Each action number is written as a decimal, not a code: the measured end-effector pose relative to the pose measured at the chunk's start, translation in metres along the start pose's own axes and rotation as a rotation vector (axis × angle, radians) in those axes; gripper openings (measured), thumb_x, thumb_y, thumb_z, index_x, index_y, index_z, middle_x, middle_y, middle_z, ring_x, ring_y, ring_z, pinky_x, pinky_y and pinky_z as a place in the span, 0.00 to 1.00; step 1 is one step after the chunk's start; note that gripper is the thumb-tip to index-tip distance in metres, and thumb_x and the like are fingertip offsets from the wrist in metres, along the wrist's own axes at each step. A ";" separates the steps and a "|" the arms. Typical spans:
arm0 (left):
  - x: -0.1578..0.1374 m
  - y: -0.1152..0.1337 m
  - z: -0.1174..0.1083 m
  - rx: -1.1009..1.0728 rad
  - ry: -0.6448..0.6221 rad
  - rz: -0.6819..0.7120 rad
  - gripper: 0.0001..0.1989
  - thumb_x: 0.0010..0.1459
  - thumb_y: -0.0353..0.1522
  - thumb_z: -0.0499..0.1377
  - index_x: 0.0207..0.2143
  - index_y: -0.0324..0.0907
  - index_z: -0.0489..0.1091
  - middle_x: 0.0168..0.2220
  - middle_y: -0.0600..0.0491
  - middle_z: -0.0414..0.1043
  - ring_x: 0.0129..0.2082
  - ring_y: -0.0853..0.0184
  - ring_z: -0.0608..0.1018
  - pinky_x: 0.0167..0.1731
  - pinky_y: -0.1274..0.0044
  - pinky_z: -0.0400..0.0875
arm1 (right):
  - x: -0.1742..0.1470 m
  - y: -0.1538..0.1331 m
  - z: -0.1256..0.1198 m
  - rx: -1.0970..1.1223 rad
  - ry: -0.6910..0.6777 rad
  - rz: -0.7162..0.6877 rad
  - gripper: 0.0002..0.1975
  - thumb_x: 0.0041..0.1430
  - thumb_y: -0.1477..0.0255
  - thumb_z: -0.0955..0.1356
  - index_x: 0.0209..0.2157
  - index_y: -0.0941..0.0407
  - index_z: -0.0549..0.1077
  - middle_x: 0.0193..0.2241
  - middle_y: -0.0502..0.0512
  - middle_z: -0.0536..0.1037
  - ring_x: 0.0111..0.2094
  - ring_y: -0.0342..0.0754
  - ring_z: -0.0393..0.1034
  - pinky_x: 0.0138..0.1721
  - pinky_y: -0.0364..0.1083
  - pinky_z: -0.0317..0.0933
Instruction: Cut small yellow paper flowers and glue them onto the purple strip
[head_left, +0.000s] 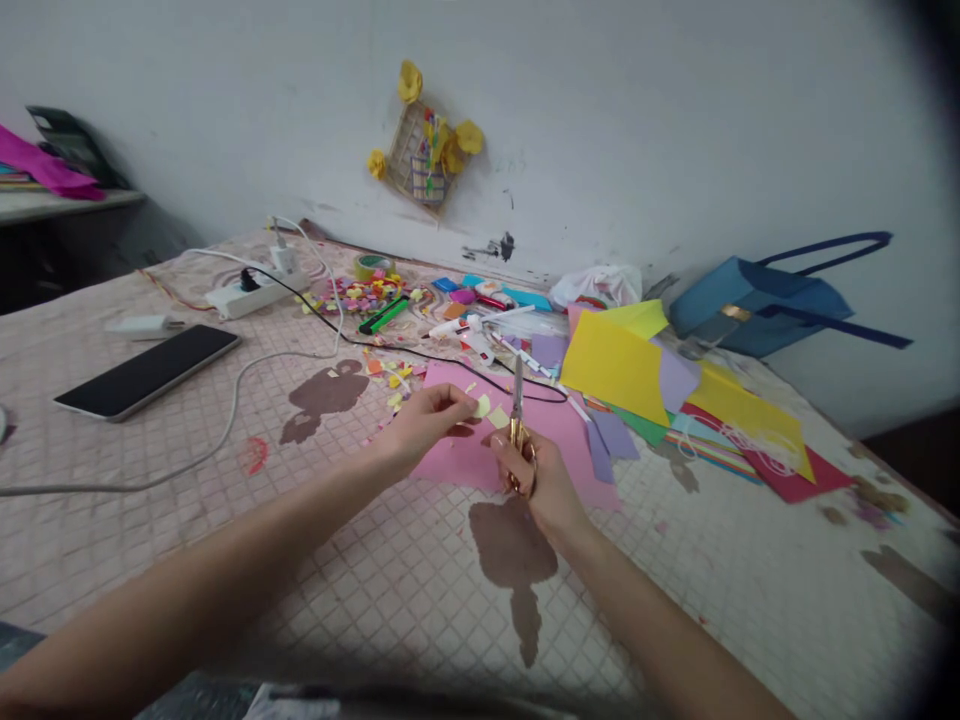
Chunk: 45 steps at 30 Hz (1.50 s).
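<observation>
Between the fingertips of my left hand (435,415) is a small pale yellow piece of paper (481,406). My right hand (544,475) is closed round the gold handles of a pair of scissors (517,400), whose blades point up and away from me. Both hands are over a pink sheet of paper (450,465) lying on the table. Another small pale yellow paper piece (498,419) is just left of the scissors. The scissor blades are apart from the paper in my left hand.
Behind the hands are a glue gun (457,326), a green cutter (384,315) and colourful paper scraps (360,293). Yellow paper sheets (615,365) and a blue bag (757,305) are at right. A phone (150,372), power strip (255,296) and white cable (237,400) are at left.
</observation>
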<state>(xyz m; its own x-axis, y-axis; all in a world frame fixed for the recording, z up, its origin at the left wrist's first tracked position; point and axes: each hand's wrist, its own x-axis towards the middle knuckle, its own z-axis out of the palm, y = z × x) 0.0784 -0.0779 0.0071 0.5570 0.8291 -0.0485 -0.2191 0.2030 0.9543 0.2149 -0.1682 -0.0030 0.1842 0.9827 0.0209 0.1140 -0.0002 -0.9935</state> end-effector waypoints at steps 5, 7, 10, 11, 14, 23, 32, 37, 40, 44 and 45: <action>-0.006 -0.005 0.008 0.120 -0.052 0.017 0.08 0.48 0.33 0.61 0.24 0.37 0.66 0.25 0.55 0.67 0.27 0.74 0.71 0.32 0.78 0.67 | 0.004 0.005 -0.003 0.081 0.027 -0.029 0.09 0.52 0.66 0.67 0.27 0.58 0.68 0.13 0.42 0.60 0.13 0.37 0.54 0.14 0.37 0.47; -0.007 -0.004 0.009 0.144 -0.079 0.004 0.08 0.48 0.32 0.61 0.24 0.37 0.67 0.25 0.55 0.68 0.27 0.73 0.71 0.32 0.78 0.67 | 0.005 0.007 -0.004 0.088 0.034 -0.027 0.08 0.52 0.67 0.67 0.26 0.58 0.67 0.13 0.42 0.60 0.13 0.37 0.54 0.14 0.37 0.47; -0.006 -0.002 0.008 0.183 -0.119 -0.033 0.07 0.49 0.31 0.61 0.24 0.36 0.67 0.23 0.54 0.70 0.25 0.73 0.71 0.31 0.78 0.66 | 0.006 0.009 -0.005 0.090 0.036 -0.027 0.08 0.52 0.68 0.66 0.25 0.57 0.65 0.13 0.42 0.60 0.14 0.36 0.54 0.14 0.37 0.48; -0.005 -0.001 0.007 0.197 -0.132 -0.046 0.07 0.49 0.31 0.61 0.25 0.36 0.67 0.23 0.54 0.70 0.24 0.73 0.71 0.30 0.78 0.66 | 0.007 0.009 -0.006 0.090 0.036 -0.027 0.08 0.52 0.68 0.66 0.25 0.57 0.65 0.13 0.42 0.60 0.14 0.36 0.54 0.15 0.37 0.49; -0.004 -0.001 0.005 0.202 -0.157 -0.069 0.07 0.48 0.31 0.62 0.25 0.36 0.68 0.22 0.52 0.71 0.24 0.73 0.72 0.30 0.77 0.67 | 0.007 0.008 -0.006 0.087 0.035 -0.017 0.10 0.52 0.65 0.67 0.25 0.57 0.66 0.13 0.41 0.59 0.14 0.37 0.54 0.15 0.37 0.48; -0.003 0.000 0.006 -0.172 0.007 -0.023 0.09 0.48 0.32 0.63 0.25 0.36 0.65 0.31 0.48 0.74 0.31 0.69 0.76 0.37 0.74 0.67 | -0.003 0.005 -0.001 -0.001 -0.086 0.008 0.21 0.58 0.55 0.59 0.23 0.57 0.65 0.12 0.43 0.58 0.13 0.37 0.54 0.15 0.38 0.49; -0.004 -0.001 0.009 -0.240 0.060 -0.015 0.09 0.47 0.31 0.63 0.25 0.36 0.65 0.27 0.51 0.73 0.28 0.71 0.75 0.35 0.76 0.66 | -0.005 0.008 0.005 -0.144 -0.091 0.036 0.22 0.57 0.54 0.59 0.22 0.57 0.62 0.11 0.42 0.55 0.12 0.37 0.51 0.14 0.38 0.49; -0.005 -0.003 0.009 -0.241 0.063 -0.008 0.09 0.47 0.32 0.63 0.25 0.36 0.65 0.27 0.51 0.72 0.28 0.71 0.74 0.36 0.75 0.66 | -0.005 0.006 0.006 -0.162 -0.085 0.043 0.21 0.56 0.54 0.59 0.21 0.57 0.62 0.11 0.42 0.55 0.12 0.37 0.50 0.13 0.38 0.49; -0.005 -0.004 0.009 -0.244 0.067 -0.006 0.09 0.48 0.33 0.62 0.26 0.36 0.65 0.28 0.51 0.72 0.28 0.71 0.74 0.37 0.75 0.66 | -0.005 0.006 0.006 -0.178 -0.080 0.037 0.21 0.56 0.54 0.60 0.21 0.57 0.62 0.11 0.42 0.56 0.12 0.37 0.51 0.13 0.39 0.49; -0.005 -0.004 0.009 -0.239 0.074 -0.012 0.10 0.48 0.33 0.63 0.26 0.36 0.65 0.28 0.51 0.72 0.28 0.72 0.74 0.37 0.75 0.66 | -0.005 0.007 0.005 -0.197 -0.088 0.018 0.21 0.57 0.55 0.59 0.21 0.57 0.62 0.11 0.42 0.56 0.12 0.38 0.51 0.14 0.39 0.49; -0.005 -0.003 0.009 -0.239 0.074 -0.011 0.10 0.48 0.33 0.63 0.25 0.36 0.65 0.28 0.51 0.72 0.28 0.72 0.74 0.37 0.74 0.66 | -0.005 0.007 0.005 -0.202 -0.090 0.013 0.21 0.57 0.55 0.59 0.21 0.57 0.62 0.11 0.42 0.56 0.12 0.38 0.51 0.14 0.39 0.49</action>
<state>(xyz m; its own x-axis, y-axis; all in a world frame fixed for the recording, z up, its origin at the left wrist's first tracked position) 0.0839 -0.0877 0.0069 0.5021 0.8603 -0.0888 -0.4016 0.3228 0.8570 0.2103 -0.1723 -0.0108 0.1003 0.9949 -0.0108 0.3067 -0.0412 -0.9509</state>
